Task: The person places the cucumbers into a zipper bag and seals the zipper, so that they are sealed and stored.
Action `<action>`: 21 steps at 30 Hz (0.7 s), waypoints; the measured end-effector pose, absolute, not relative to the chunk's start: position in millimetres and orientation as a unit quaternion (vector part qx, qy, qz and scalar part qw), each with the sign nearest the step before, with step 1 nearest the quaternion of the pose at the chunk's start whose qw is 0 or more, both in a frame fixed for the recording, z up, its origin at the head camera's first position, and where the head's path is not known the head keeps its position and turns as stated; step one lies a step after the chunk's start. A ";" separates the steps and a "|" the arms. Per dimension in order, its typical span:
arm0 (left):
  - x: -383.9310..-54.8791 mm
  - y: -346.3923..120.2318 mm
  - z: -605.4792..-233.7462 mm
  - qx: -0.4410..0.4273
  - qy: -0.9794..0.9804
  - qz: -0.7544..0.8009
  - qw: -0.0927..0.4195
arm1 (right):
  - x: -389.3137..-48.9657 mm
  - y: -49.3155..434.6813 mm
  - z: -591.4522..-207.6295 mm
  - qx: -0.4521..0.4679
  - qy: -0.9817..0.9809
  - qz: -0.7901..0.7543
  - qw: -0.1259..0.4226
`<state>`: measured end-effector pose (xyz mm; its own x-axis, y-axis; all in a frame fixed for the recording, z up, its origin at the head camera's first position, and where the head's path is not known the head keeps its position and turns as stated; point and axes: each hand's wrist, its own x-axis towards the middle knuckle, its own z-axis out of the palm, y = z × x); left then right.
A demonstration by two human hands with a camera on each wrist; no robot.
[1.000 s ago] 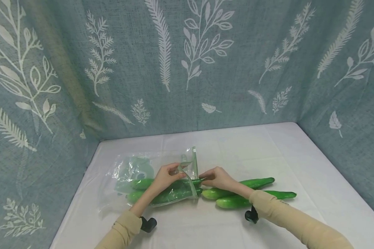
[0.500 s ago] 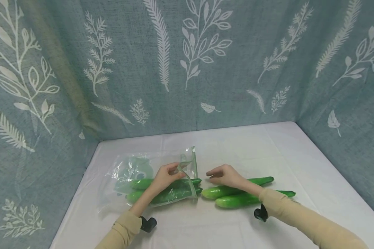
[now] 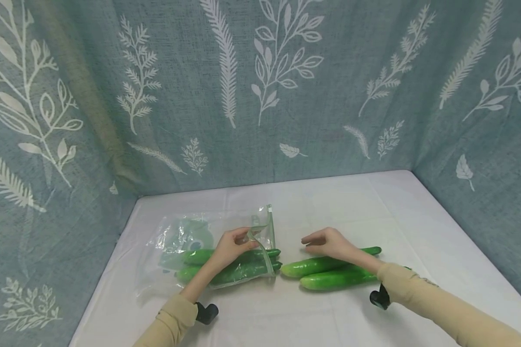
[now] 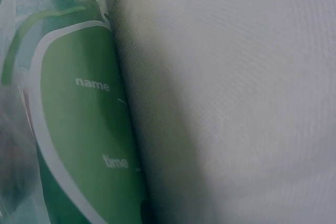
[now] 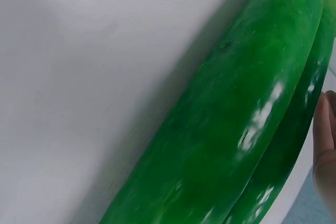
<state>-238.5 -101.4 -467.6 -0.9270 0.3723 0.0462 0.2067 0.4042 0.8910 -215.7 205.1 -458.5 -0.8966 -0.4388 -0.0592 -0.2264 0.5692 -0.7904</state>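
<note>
A clear zip bag [image 3: 169, 270] with green print lies flat on the left of the table, its mouth turned right. Two cucumbers [image 3: 239, 273] lie inside it, their tips near the opening. My left hand [image 3: 231, 248] pinches the upper edge of the mouth, lifting it slightly. In the left wrist view the bag's green label [image 4: 86, 124] reads "name" and "time". Two more cucumbers [image 3: 327, 281] lie side by side right of the bag. Holding nothing, my right hand [image 3: 330, 242] hovers over the farther one with fingers extended; the right wrist view shows the nearer cucumber [image 5: 226, 103] up close.
A white cloth [image 3: 330, 202] covers the table. Blue-green curtains [image 3: 243, 144] with white leaf patterns stand behind it and at both sides. Each wrist carries a small black camera [image 3: 207, 313].
My right hand has drawn back rightward from the cucumber tip at the bag's mouth, having let go of it. The left hand has kept its hold on the bag edge.
</note>
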 end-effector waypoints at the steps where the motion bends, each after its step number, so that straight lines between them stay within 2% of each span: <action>1: -238.5 -101.6 -467.5 0.173 0.836 0.516 0.079 | -215.5 207.5 -458.6 -0.190 0.878 -0.422 0.124; 21: -235.9 -100.8 -467.0 0.163 0.841 0.510 0.078 | -202.5 247.3 -463.4 -0.154 0.891 -0.418 0.089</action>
